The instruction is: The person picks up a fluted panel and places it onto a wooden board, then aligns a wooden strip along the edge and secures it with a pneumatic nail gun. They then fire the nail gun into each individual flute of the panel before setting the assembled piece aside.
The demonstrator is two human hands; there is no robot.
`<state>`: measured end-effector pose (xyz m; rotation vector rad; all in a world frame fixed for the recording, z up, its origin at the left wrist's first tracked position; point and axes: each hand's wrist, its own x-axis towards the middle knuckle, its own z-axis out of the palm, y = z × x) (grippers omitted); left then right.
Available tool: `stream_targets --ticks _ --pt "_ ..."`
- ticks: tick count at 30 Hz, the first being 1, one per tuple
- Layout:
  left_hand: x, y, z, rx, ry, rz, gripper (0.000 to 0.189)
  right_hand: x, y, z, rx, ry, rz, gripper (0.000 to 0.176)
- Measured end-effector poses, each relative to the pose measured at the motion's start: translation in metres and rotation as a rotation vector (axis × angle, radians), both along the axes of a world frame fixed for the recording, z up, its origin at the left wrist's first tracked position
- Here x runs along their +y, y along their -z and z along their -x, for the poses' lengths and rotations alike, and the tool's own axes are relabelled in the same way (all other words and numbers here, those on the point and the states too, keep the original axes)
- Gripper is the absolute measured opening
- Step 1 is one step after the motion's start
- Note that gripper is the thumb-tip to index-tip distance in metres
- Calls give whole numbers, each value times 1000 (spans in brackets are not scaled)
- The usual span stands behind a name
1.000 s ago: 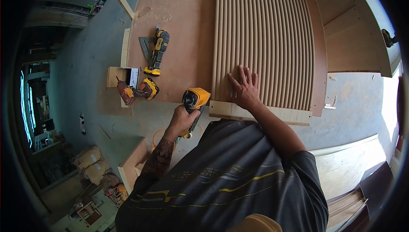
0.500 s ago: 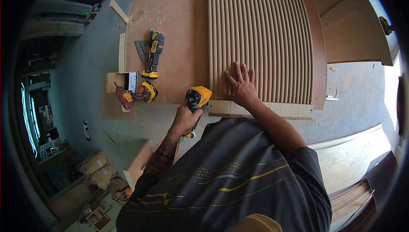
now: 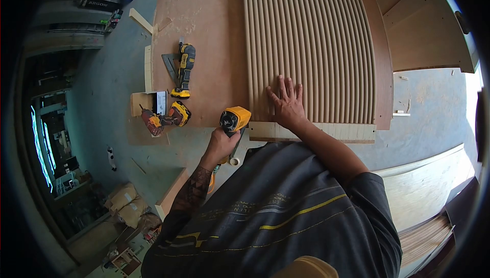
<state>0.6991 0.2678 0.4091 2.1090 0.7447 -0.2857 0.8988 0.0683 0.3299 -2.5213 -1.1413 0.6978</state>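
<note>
Right hand (image 3: pixel 289 108) spread, ribbed panel (image 3: pixel 316 48) directly beneath.

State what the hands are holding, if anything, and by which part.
The left hand holds the nail gun by its handle; the right hand holds nothing, resting spread on the ridged panel.

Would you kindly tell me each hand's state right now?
Left hand: closed, holding the yellow power tool.
Right hand: open, fingers spread on the ribbed panel.
</note>
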Motion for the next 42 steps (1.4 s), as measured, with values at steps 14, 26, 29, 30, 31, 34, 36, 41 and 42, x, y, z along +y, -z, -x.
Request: stream_targets --ticks 14,26,29,30,31,34,36,41,42 --pt "52 -54 -65 -81 -330 303 16 1 0 -8 -16 -22 -52 101" --pt "175 -54 -306 -234 -272 359 19 57 28 -109 -283 171 5 98" --pt "203 -34 -366 -209 -245 382 19 58 17 -111 -227 177 30 99" --pt "209 -30 -386 -181 -241 347 20 59 17 -112 -227 175 37 99" --pt "216 -25 -404 -149 -237 312 20 59 17 -112 -226 183 17 99" --pt "235 -6 -455 -204 -253 365 21 60 20 -114 -224 179 14 101" --pt "243 1 -484 -250 -265 408 20 60 18 -114 -211 178 25 101" --pt "264 17 -545 -301 -283 461 19 59 23 -115 -152 186 -1 104" --pt "265 19 -550 -283 -264 438 21 58 24 -113 -133 191 -7 104"
